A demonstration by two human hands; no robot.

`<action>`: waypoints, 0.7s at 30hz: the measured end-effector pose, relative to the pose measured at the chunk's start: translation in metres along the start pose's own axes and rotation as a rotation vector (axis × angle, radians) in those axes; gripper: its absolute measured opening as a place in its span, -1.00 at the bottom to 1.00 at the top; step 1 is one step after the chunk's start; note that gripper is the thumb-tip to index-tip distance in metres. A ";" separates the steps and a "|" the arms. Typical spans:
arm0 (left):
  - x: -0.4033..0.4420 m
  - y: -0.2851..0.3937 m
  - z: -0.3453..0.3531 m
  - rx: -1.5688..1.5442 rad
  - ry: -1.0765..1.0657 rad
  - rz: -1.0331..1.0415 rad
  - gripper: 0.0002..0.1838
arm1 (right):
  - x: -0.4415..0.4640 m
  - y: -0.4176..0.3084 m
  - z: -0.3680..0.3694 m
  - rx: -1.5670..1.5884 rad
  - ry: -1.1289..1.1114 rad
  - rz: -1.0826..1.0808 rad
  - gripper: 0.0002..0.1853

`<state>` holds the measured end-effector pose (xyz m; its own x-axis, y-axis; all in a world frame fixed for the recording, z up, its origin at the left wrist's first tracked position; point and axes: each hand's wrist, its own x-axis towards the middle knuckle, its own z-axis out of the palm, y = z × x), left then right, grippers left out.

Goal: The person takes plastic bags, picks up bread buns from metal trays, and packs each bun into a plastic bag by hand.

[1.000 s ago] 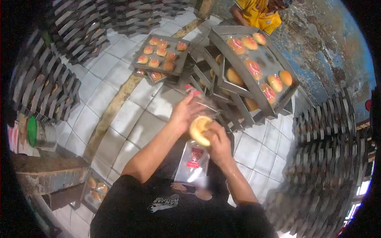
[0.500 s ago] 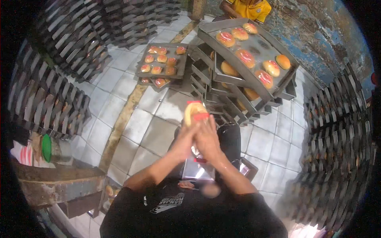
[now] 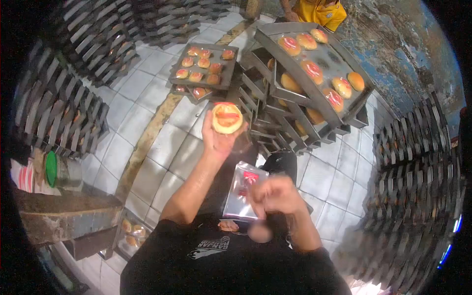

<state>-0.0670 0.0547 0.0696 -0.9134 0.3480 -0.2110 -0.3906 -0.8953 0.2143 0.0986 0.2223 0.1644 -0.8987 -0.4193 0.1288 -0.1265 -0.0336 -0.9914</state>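
My left hand (image 3: 220,141) holds up a round bun (image 3: 227,119) in clear wrapping with red print, its pale underside facing me. Fingers cup it from the sides and behind. On my lap lies a stack of clear plastic bags (image 3: 239,199) with red print. My right hand (image 3: 279,194) is over the right edge of the bags, its fingers bent and smeared by motion, so I cannot make out whether it grips anything.
Trays of wrapped buns (image 3: 324,64) are stacked crosswise ahead to the right. A lower bun tray (image 3: 204,66) sits left of them. Tall tray stacks (image 3: 413,128) line both sides. A person in a yellow shirt (image 3: 322,14) is at the back. A wooden bench (image 3: 69,216) stands left.
My hands have come apart. The left has moved up and left with the bun, which has turned in its hold. My right hand has dropped back toward the bags on my lap.
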 end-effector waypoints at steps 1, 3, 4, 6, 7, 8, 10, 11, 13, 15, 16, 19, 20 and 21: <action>0.001 0.001 -0.005 -0.070 -0.105 -0.042 -0.33 | 0.007 0.000 0.006 -0.036 0.184 0.040 -0.87; -0.002 -0.010 -0.003 -0.063 -0.151 -0.099 -0.28 | 0.030 -0.003 0.010 -0.487 0.331 -0.100 -0.91; -0.009 -0.016 0.009 -0.034 -0.097 -0.161 -0.28 | 0.041 0.009 0.012 -0.483 0.335 -0.097 -0.91; -0.020 -0.028 0.025 0.163 -0.006 -0.198 -0.27 | 0.052 0.034 0.016 -0.703 0.268 -0.149 -0.91; -0.016 -0.027 0.019 0.160 -0.003 -0.201 -0.27 | 0.042 0.032 0.021 -0.703 0.267 -0.143 -0.91; -0.007 -0.023 0.010 0.097 0.020 -0.188 -0.28 | 0.030 0.027 0.025 -0.202 -0.019 -0.072 -0.90; -0.001 -0.001 0.011 0.124 0.075 -0.097 -0.29 | 0.026 0.006 0.031 0.315 -0.313 0.011 -0.89; -0.003 0.007 0.007 0.127 0.086 -0.097 -0.29 | 0.025 -0.005 0.037 0.265 -0.338 -0.084 -0.87; -0.004 0.017 0.003 0.118 0.039 -0.085 -0.31 | 0.028 0.009 0.034 0.072 -0.037 -0.064 -0.85; -0.004 0.003 -0.002 0.065 0.075 -0.103 -0.31 | 0.045 0.011 0.025 -0.333 0.318 -0.024 -0.79; -0.001 -0.008 -0.012 0.070 -0.004 -0.175 -0.31 | 0.052 0.020 0.023 -0.334 0.317 -0.025 -0.79; -0.005 -0.017 -0.005 0.138 0.052 -0.292 -0.34 | 0.047 0.036 0.025 -0.467 0.241 -0.056 -0.79; 0.000 -0.009 -0.007 0.117 0.045 -0.189 -0.36 | 0.034 0.021 0.030 -0.047 -0.072 -0.053 -0.76; 0.001 0.000 -0.013 0.099 0.050 -0.095 -0.38 | 0.024 0.013 0.034 0.385 -0.376 -0.038 -0.73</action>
<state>-0.0661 0.0518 0.0574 -0.8661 0.4134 -0.2811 -0.4864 -0.8264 0.2836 0.0898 0.1809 0.1537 -0.6755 -0.7046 0.2175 0.0708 -0.3555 -0.9320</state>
